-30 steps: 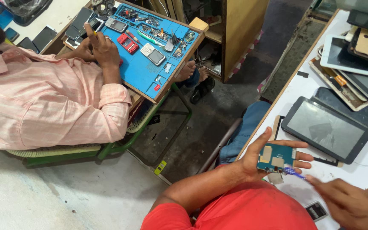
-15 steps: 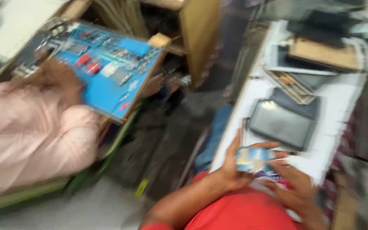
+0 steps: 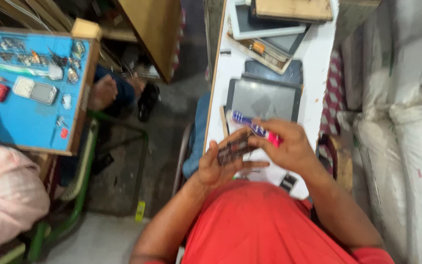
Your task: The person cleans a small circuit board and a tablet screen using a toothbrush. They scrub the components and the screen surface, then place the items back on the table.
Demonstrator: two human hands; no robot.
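The left hand (image 3: pixel 216 166) cups a small dark circuit board (image 3: pixel 234 149), fingers curled under it and thumb along its near edge, so the board sits at the centre of the view, held in the air above the near end of the white table (image 3: pixel 318 63). The right hand (image 3: pixel 289 146) comes in from 3 o'clock and pinches a blue, white and pink pen-shaped tool (image 3: pixel 255 128); its pink end lies inside the fist and its blue end points toward 10 o'clock, passing just over the board. The picture is too blurred to tell whether the tool touches the board.

At 12 o'clock from the hands a dark tablet (image 3: pixel 263 98) lies flat on the table, with a heap of other tablets and frames (image 3: pixel 269 34) beyond it. At 9 o'clock, well apart, a blue tray (image 3: pixel 25 122) holds small phones and parts, and a co-worker's pink sleeve (image 3: pixel 6 195) shows at 8 o'clock.

The risks, as I judge them: the board rests on fingertips alone, with nothing under it, so a hard push from the tool could tip it out of the hand onto the lap or floor. With both hands unsupported, the tool could also skid across the board and scrape a part.
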